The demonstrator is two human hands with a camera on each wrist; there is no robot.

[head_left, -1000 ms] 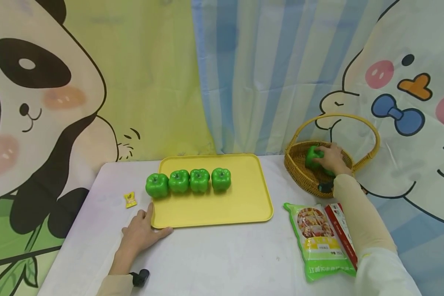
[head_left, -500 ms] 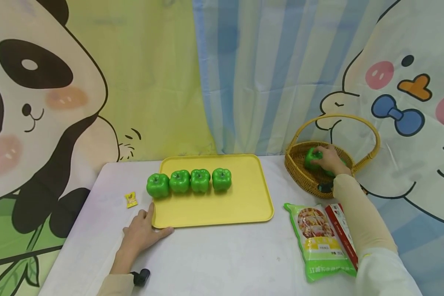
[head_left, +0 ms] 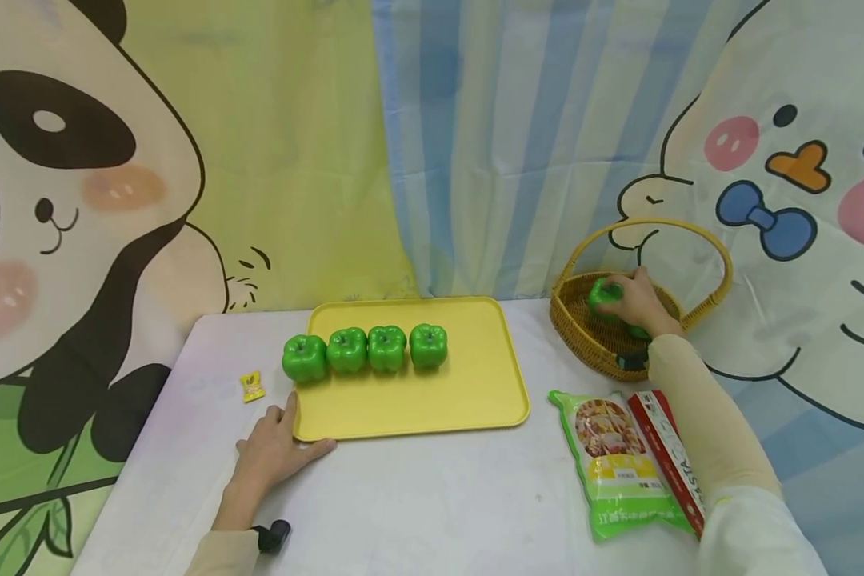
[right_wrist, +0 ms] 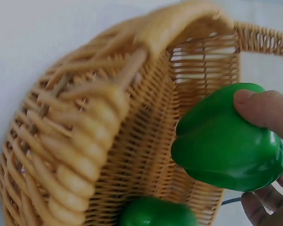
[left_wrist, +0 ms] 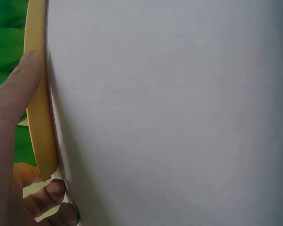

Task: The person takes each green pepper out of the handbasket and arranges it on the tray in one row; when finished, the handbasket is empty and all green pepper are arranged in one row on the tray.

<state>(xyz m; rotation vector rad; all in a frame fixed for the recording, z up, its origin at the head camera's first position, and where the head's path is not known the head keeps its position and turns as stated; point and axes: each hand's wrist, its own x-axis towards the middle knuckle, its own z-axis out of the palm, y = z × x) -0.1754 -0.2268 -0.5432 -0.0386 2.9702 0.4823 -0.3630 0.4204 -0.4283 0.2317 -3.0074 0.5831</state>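
My right hand (head_left: 637,302) is inside the wicker basket (head_left: 579,340), gripping a green bell pepper (right_wrist: 226,136) between thumb and fingers. Below it in the basket lies another green bell pepper (right_wrist: 158,213), partly cut off by the frame in the right wrist view. My left hand (head_left: 270,452) rests at the near left corner of the yellow tray (head_left: 418,408). Its thumb (left_wrist: 26,80) lies along the front rim and its index finger along the left rim. Several green bell peppers (head_left: 386,349) stand in a row on the tray, the leftmost overlapping the left rim.
A green food bag (head_left: 619,472) and a red box (head_left: 666,448) lie in front of the basket, under my right forearm. Left of the tray is a small yellow packet (head_left: 252,386). The basket's handle (head_left: 648,222) arches above my right hand. A printed curtain (head_left: 461,160) hangs behind.
My right hand has raised the held bell pepper slightly within the basket. My left hand keeps its place at the tray corner. The head view has shifted a little.
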